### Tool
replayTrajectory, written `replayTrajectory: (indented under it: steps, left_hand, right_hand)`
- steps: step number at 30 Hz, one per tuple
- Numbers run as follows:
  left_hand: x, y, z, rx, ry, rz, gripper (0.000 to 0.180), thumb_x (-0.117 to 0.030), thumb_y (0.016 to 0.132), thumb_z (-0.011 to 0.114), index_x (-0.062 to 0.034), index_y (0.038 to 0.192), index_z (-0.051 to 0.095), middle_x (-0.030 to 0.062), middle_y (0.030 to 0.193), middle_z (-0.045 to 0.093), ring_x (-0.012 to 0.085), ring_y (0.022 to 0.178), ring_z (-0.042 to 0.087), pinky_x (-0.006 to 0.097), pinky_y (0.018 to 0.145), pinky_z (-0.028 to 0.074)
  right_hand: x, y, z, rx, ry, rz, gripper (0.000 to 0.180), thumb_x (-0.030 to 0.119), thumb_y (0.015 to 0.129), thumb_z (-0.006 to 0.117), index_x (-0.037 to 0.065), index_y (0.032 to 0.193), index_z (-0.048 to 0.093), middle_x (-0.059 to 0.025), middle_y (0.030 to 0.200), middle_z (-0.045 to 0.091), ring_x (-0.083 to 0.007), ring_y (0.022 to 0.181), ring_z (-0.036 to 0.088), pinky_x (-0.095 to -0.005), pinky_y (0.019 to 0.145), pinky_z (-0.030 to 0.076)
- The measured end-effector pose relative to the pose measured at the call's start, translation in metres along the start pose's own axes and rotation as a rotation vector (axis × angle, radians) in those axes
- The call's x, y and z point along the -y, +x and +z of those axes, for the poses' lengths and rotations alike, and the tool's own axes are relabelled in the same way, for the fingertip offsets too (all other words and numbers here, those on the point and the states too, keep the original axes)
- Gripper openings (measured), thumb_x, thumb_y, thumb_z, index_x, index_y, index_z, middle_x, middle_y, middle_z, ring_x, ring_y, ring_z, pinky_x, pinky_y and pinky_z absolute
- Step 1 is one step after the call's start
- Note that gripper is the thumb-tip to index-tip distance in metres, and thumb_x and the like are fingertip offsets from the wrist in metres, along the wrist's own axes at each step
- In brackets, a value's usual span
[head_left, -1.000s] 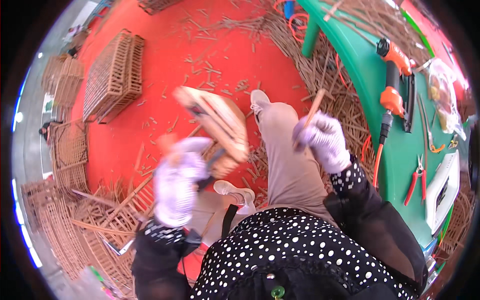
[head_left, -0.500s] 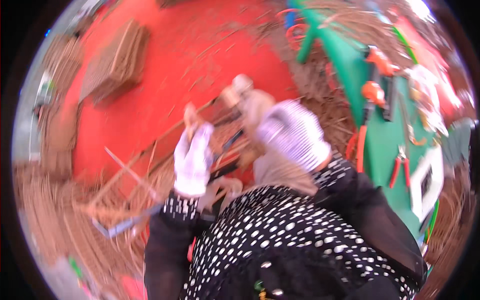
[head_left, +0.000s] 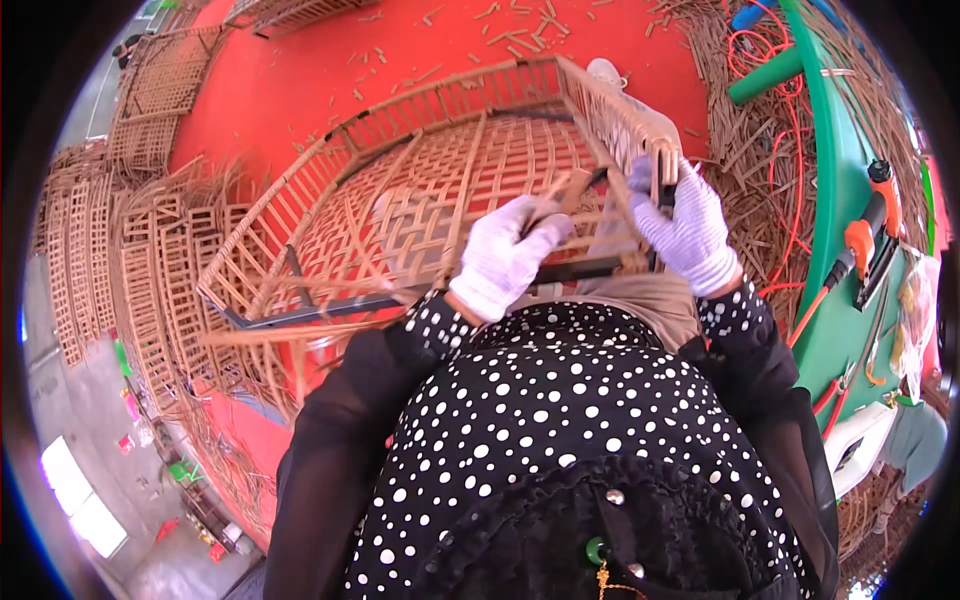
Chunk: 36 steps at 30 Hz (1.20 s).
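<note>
A large open basket of woven bamboo strips (head_left: 420, 190) lies tilted on my lap, its opening facing me, with a dark metal frame along its near edge. My left hand (head_left: 510, 255), in a white knit glove, is closed on a short wooden stick at the basket's near rim. My right hand (head_left: 685, 230), also gloved, grips the basket's right corner post. Both hands touch the basket.
The floor is a red mat (head_left: 330, 70) strewn with bamboo offcuts. Stacks of finished bamboo baskets (head_left: 120, 250) stand at the left. A green table (head_left: 850, 220) at the right holds an orange power drill (head_left: 870, 225), pliers and other tools. Orange cable (head_left: 775, 60) lies among loose strips.
The view swung sharply. The large basket is now on my lap where a smaller woven piece was held a second ago, and both hands have moved forward onto its near rim.
</note>
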<state>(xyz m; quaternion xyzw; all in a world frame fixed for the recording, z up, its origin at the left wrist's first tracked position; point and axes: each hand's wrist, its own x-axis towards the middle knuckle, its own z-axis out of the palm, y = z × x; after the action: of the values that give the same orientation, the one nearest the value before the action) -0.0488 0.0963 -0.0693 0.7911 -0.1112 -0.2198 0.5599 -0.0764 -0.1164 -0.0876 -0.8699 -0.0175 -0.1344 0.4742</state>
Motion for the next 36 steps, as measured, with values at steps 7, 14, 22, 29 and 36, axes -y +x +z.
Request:
replayTrajectory:
  steps: [7,14,22,29,36]
  left_hand:
    - [0.027,0.035,-0.008,0.167,0.257,0.006,0.019,-0.016,0.076,0.067,-0.0005,0.086,0.064,0.0082,0.075,0.064,0.0139,0.068,0.06,0.026,0.064,0.047]
    - [0.029,0.048,-0.002,0.322,0.342,0.001,0.024,-0.018,0.073,0.07,-0.0033,0.092,0.065,0.0108,0.077,0.062,0.0172,0.07,0.06,0.028,0.066,0.047]
    - [0.019,0.06,-0.009,0.469,0.124,-0.36,0.025,-0.017,0.07,0.073,0.0006,0.086,0.065,0.0033,0.07,0.062,0.0076,0.064,0.054,0.024,0.061,0.045]
    - [0.027,0.062,-0.004,0.462,-0.04,-0.427,0.021,-0.013,0.067,0.075,0.0004,0.08,0.064,0.0027,0.073,0.064,0.0082,0.067,0.057,0.023,0.065,0.046]
    - [0.034,0.035,0.003,0.26,0.1,-0.403,0.027,-0.023,0.069,0.073,-0.0035,0.085,0.065,0.0071,0.074,0.061,0.0146,0.072,0.059,0.028,0.069,0.046]
  right_hand:
    - [-0.036,0.025,-0.056,0.129,-0.306,0.015,0.043,0.017,0.079,0.066,0.003,0.117,0.052,-0.0119,0.101,0.061,-0.0149,0.088,0.06,-0.028,0.076,0.048]
    - [-0.146,-0.003,-0.245,-0.327,-0.78,0.378,0.045,0.027,0.082,0.06,-0.001,0.116,0.052,-0.0174,0.113,0.056,-0.0227,0.104,0.056,-0.0308,0.091,0.041]
    - [-0.16,0.003,-0.301,-0.159,-1.176,0.749,0.056,0.047,0.077,0.058,-0.003,0.104,0.058,-0.019,0.099,0.062,-0.031,0.096,0.058,-0.0359,0.084,0.043]
    - [-0.214,-0.016,-0.348,-0.203,-1.457,0.905,0.077,0.064,0.066,0.058,-0.003,0.104,0.058,-0.0215,0.108,0.058,-0.0345,0.104,0.054,-0.0405,0.088,0.041]
    - [-0.249,-0.003,-0.38,-0.197,-0.554,1.185,0.056,0.045,0.067,0.07,-0.001,0.098,0.061,-0.0132,0.092,0.063,-0.0251,0.081,0.061,-0.0347,0.075,0.048]
